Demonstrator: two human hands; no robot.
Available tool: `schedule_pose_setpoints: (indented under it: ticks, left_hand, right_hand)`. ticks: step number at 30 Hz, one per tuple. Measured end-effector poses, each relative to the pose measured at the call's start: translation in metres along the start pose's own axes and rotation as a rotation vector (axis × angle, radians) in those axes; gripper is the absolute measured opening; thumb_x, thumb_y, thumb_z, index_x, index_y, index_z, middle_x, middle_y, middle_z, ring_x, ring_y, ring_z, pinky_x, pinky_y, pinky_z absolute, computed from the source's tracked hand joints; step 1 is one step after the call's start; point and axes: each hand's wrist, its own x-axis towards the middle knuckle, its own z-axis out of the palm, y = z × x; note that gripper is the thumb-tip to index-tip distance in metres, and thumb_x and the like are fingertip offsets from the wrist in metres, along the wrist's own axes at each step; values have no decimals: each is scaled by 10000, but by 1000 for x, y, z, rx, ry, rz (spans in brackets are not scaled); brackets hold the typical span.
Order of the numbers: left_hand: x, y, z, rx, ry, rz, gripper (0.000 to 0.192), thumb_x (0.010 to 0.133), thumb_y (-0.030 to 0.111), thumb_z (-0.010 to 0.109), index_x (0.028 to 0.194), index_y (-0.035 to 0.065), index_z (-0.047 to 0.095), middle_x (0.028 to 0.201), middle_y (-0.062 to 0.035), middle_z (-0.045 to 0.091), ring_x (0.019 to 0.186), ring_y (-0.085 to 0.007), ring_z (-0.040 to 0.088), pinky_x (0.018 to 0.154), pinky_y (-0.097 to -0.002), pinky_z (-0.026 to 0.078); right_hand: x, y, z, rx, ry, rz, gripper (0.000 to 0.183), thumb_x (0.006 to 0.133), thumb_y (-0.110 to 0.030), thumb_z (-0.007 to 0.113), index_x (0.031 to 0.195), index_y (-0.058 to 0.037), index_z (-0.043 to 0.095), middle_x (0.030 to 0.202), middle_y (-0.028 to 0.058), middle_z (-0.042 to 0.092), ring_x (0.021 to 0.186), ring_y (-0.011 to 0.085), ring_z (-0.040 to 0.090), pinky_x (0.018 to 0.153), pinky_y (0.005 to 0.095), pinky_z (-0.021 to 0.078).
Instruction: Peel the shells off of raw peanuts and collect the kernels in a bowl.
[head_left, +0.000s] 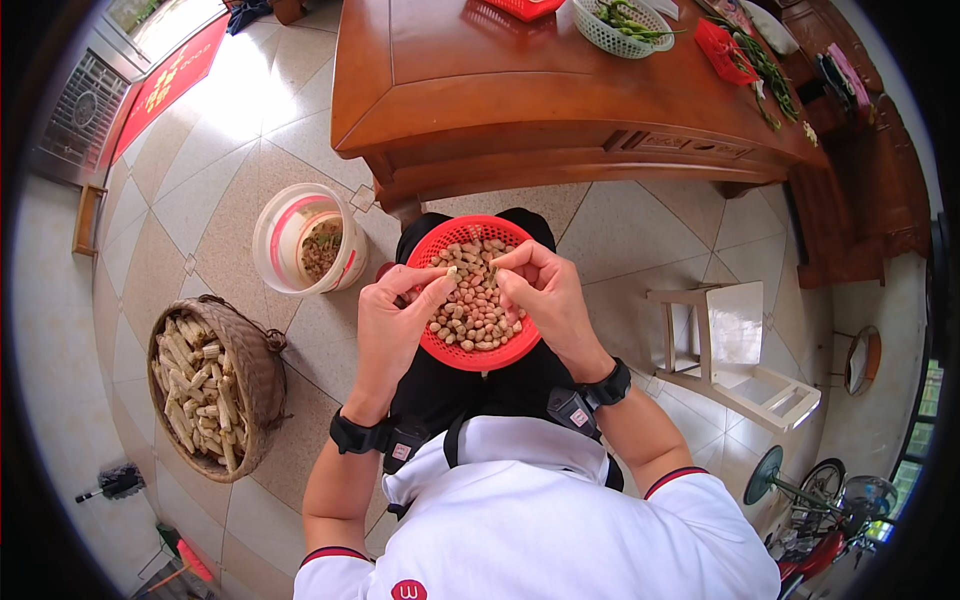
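Observation:
On my lap rests a red plastic colander (480, 364) holding many unshelled peanuts (474, 300). Over its left side, my left hand (401, 307) pinches a single pale peanut (451, 272) between thumb and forefinger. My right hand (544, 296) is above the right side of the colander, its thumb and forefinger nearly together. A small dark bit shows at those fingertips, perhaps a stem; it is too small to name surely. The other right fingers curl inward, above the peanuts.
Left on the tiled floor stand a plastic bucket (274, 281) with brown plant scraps and a woven basket (266, 375) of corn cobs. Ahead is a wooden table (480, 97) bearing a white basket (626, 46) of green peppers. A white chair (733, 322) lies to the right.

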Motion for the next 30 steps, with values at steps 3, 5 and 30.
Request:
schedule_pose_setpoints:
  ticks: [3, 5, 30]
  left_hand:
    - [-1, -7, -1, -277, -95, -174, 215, 888, 183, 629, 1006, 5, 655, 826, 6, 614, 691, -47, 544, 624, -196, 455]
    - [-2, -9, 1, -487, -154, -264, 236, 919, 199, 587, 1063, 16, 623, 894, -3, 623, 743, -62, 576, 666, -211, 490]
    - [53, -52, -156, -679, 573, -400, 611, 992, 314, 402, 1440, -12, 145, 1444, -291, 173, 1280, -340, 354, 1095, -424, 278]
  right_hand:
    - [-1, -2, 3, -17, -50, -12, 100, 859, -56, 590, 932, 9, 566, 707, 4, 588, 583, 26, 538, 521, 160, 440]
    - [-2, -4, 11, -53, -98, -29, 104, 859, -46, 596, 948, 0, 568, 731, -8, 583, 606, 17, 527, 534, 158, 428]
    - [9, 34, 10, -1143, -201, -401, 131, 783, -175, 641, 804, -51, 605, 770, 92, 589, 731, 260, 615, 617, 365, 494]
